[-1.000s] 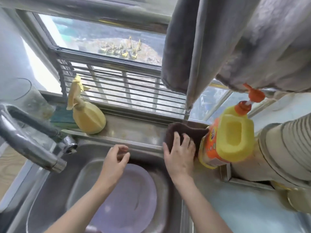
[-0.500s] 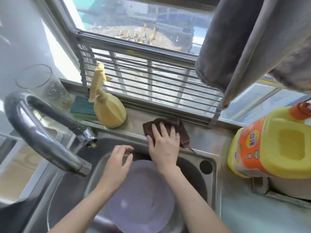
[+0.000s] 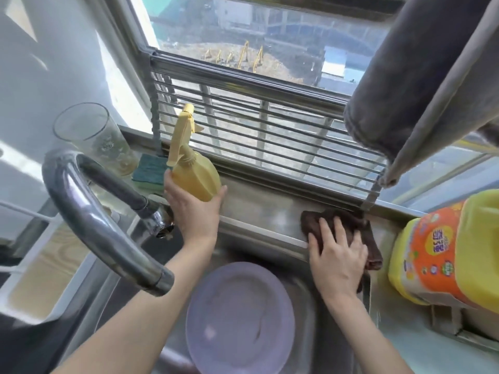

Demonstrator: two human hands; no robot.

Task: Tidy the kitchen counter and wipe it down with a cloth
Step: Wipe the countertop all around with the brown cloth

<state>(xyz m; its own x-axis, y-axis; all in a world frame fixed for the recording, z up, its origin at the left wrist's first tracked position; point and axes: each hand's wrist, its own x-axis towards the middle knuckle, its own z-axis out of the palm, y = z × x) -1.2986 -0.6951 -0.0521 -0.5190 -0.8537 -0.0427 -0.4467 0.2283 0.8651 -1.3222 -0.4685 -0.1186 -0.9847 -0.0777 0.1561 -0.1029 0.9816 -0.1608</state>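
While left hand grips spray bottle, right hand fingers lie splayed atop cloth.

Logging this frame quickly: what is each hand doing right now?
Left hand: closed around the yellow spray bottle.
Right hand: open, palm flat, pressing the brown cloth on the ledge.

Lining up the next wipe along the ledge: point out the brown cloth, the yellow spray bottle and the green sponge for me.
brown cloth (image 3: 363,233): head view, on the bare fold beyond the fingers.
yellow spray bottle (image 3: 198,176): head view, on the bottle's body.
green sponge (image 3: 149,168): head view, on its top face.
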